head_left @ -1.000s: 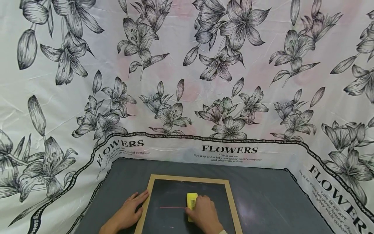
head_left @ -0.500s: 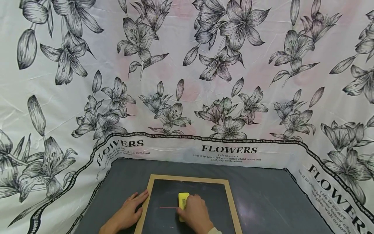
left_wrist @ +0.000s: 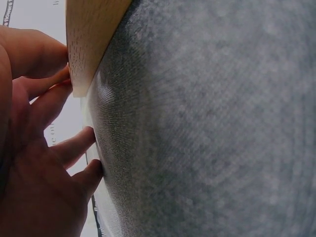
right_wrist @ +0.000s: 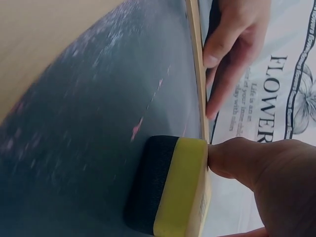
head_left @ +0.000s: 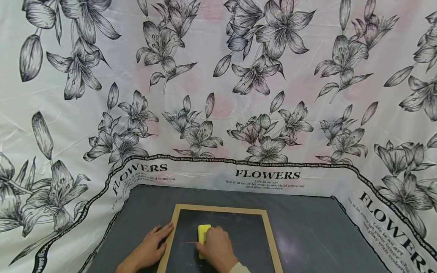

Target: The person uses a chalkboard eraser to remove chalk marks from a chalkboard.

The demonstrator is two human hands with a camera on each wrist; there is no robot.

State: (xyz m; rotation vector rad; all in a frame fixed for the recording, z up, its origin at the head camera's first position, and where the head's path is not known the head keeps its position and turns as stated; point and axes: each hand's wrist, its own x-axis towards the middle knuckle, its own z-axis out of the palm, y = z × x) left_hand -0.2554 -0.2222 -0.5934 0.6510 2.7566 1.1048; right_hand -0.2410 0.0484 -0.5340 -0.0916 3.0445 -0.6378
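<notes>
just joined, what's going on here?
A person's right hand holds a yellow-and-black eraser, dark pad down on a blackboard, apparently for wiping. The left hand touches the left side of its wooden frame. A short red line still shows beside the eraser.

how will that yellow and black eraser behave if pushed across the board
The eraser likely slides rather than rolls: it is a flat-sided block, dark layer facing the board. It would probably hold its shape, since its edges look straight under the right hand. Tipping seems unlikely, as it lies on a long face.
</notes>
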